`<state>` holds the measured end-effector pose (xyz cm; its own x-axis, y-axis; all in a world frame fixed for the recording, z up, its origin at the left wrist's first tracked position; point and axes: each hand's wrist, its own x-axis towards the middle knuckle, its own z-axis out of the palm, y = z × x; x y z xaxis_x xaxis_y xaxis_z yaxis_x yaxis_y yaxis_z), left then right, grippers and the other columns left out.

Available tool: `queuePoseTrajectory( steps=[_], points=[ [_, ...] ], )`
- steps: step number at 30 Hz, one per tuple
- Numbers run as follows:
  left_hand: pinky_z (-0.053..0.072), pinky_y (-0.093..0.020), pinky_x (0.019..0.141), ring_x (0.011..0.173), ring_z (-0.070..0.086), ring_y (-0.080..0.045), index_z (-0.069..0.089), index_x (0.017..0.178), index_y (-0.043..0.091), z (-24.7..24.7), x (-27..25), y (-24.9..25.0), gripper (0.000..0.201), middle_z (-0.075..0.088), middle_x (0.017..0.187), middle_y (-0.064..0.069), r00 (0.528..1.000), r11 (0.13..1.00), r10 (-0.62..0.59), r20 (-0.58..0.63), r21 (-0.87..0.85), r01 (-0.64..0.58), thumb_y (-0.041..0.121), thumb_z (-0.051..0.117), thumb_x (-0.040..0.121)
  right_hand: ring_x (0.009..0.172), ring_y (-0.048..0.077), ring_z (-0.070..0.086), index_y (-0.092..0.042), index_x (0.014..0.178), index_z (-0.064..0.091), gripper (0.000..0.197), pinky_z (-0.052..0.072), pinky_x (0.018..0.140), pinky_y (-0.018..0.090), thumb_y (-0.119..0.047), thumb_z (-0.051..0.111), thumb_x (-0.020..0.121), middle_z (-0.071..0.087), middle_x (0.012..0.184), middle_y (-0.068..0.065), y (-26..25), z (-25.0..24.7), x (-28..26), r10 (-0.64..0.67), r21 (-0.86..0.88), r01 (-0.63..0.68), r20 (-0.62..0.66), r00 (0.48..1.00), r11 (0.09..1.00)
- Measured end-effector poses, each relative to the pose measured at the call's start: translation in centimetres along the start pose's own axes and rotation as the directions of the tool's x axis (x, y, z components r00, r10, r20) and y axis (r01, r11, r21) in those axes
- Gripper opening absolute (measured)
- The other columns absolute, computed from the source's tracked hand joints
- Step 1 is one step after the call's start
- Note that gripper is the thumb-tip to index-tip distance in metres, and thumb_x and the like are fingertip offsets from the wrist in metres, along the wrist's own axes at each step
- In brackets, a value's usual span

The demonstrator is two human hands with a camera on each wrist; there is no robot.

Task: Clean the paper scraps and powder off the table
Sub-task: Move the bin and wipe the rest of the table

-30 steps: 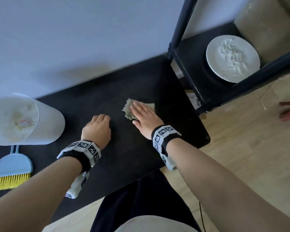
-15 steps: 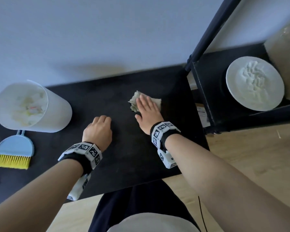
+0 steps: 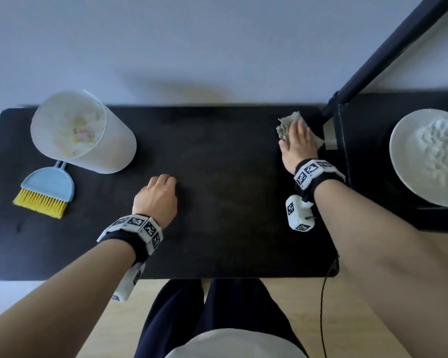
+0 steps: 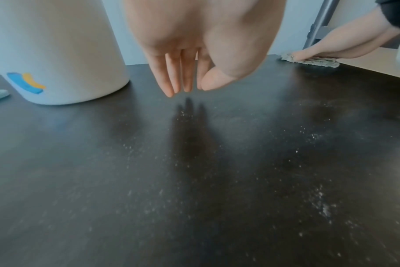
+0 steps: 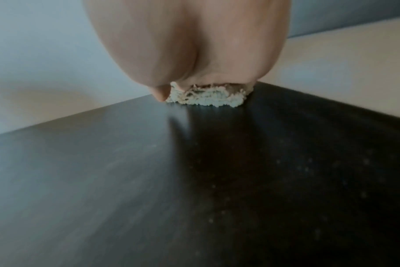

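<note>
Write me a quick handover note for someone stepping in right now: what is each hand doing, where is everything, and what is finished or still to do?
Right hand: flat, pressing the cloth on the far right corner of the table.
Left hand: holds nothing, fingers loosely curled just above the table's middle.
Bin: far left, paper scraps inside. Small dustpan and brush lie in front of it.
Done: no paper scraps show on the tabletop.
Left: fine powder specks still dot the middle and near side; wipe those.
</note>
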<state>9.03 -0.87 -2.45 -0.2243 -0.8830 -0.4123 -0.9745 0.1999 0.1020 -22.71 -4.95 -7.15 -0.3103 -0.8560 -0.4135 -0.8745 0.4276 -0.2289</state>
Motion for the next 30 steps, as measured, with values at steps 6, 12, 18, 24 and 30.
queuePoseTrajectory(
  steps=[6,12,18,24,30],
  points=[
    [0.047,-0.042,0.082,0.116,0.05,-0.03,0.056,0.116,0.006,0.8,-1.7,-1.6,0.03,0.055,0.123,-0.009,0.998,0.997,-0.063,0.014,-0.052,0.063,0.01,0.049,0.087,0.146,0.026,-0.005,-0.012,0.152,0.002,0.067,-0.003,0.118,0.037,-0.039,0.034,0.099,-0.007,0.159,0.005,-5.8,1.9,-0.4,-0.073,-0.025,0.073,0.009,0.997,0.997],
    [0.048,-0.042,0.081,0.116,0.05,-0.03,0.056,0.117,0.006,0.9,-3.4,-4.8,0.031,0.055,0.124,-0.009,0.995,0.992,-0.097,-0.016,-0.085,0.095,0.011,0.05,0.087,0.147,0.024,-0.006,-0.015,0.152,0.004,0.064,-0.004,0.117,0.037,-0.038,0.033,0.1,-0.006,0.16,0.002,-14.2,5.8,-4.6,-0.44,-0.093,0.453,0.127,0.889,0.887],
    [0.051,-0.044,0.074,0.107,0.057,-0.035,0.061,0.109,0.002,0.9,-4.9,-8.3,0.026,0.061,0.113,-0.014,0.996,0.995,-0.051,-0.075,-0.089,0.045,0.006,0.055,0.083,0.146,0.019,-0.011,-0.019,0.151,-0.002,0.066,-0.006,0.118,0.036,-0.037,0.035,0.099,-0.011,0.159,-0.003,-19.6,11.7,-13.6,-0.628,-0.156,0.692,0.316,0.711,0.705],
    [0.048,-0.042,0.078,0.113,0.052,-0.031,0.057,0.113,0.004,0.7,-6.5,-9.6,0.027,0.058,0.118,-0.011,0.998,0.998,0.008,-0.058,-0.054,-0.011,0.009,0.05,0.087,0.146,0.016,-0.008,-0.02,0.152,-0.002,0.061,-0.003,0.118,0.033,-0.035,0.029,0.102,-0.01,0.159,-0.003,-18.7,11.1,-14.1,-0.588,-0.124,0.64,0.297,0.753,0.758],
    [0.047,-0.043,0.079,0.113,0.051,-0.032,0.056,0.114,0.004,1.3,-7.7,-10.7,0.028,0.056,0.12,-0.012,0.993,0.994,0.113,-0.041,-0.004,-0.113,0.009,0.048,0.088,0.146,0.024,-0.007,-0.012,0.151,-0.004,0.062,-0.002,0.119,0.034,-0.034,0.028,0.102,-0.011,0.159,0.006,-8.0,7.3,-13.5,-0.053,-0.018,0.055,0.09,0.995,0.998]
  ],
)
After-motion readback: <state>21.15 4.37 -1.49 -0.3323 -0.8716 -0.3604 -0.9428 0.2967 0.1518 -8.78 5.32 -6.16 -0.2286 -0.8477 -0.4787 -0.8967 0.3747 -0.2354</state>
